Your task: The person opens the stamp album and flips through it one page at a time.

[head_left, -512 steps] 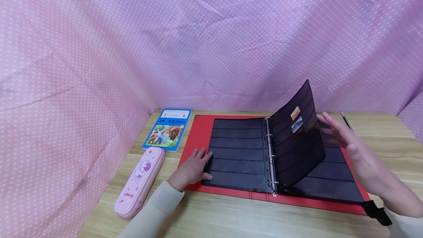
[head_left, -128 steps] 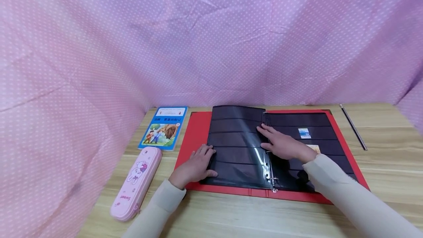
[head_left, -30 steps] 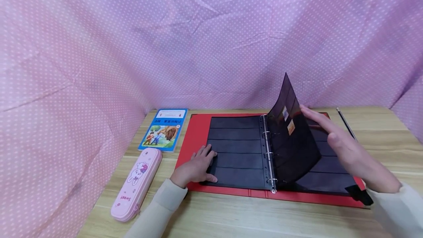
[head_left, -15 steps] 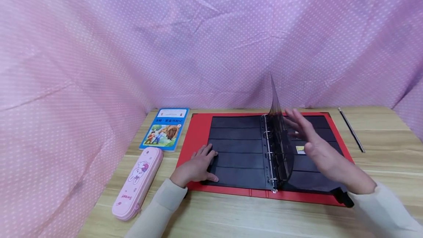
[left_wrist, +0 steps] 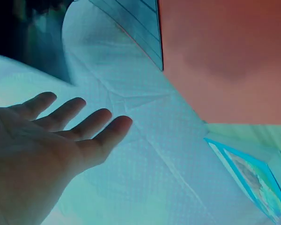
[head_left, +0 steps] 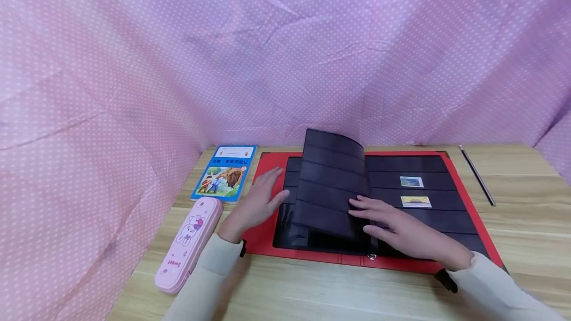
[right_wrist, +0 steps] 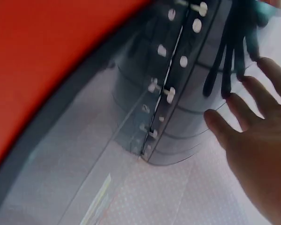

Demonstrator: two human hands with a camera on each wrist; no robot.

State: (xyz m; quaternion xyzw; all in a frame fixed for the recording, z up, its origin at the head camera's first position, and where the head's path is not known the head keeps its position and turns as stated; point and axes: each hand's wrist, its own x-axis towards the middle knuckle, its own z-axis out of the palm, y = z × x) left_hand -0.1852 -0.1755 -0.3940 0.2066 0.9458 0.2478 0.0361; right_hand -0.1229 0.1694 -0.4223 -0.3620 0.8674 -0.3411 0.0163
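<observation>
A red ring-binder stamp album lies spread on the table. One black pocket page arches over the left side, its outer edge raised. My right hand has fingers outstretched against that page near the rings. In the right wrist view, the fingers of this hand meet their reflection in the glossy page. Over the album's left edge hovers my left hand, fingers extended and holding nothing; its palm shows in the left wrist view. On the right page sit a blue-green stamp and a yellow stamp.
Left of the album are a blue picture-cover book and a pink pencil case with a rabbit on it. A dark pencil lies to the right. Pink dotted cloth hangs behind the wooden table.
The page has swung from upright over to the left, my right hand moving left with it. My left hand has lifted off the left page. Two stamps on the right page are now uncovered.
</observation>
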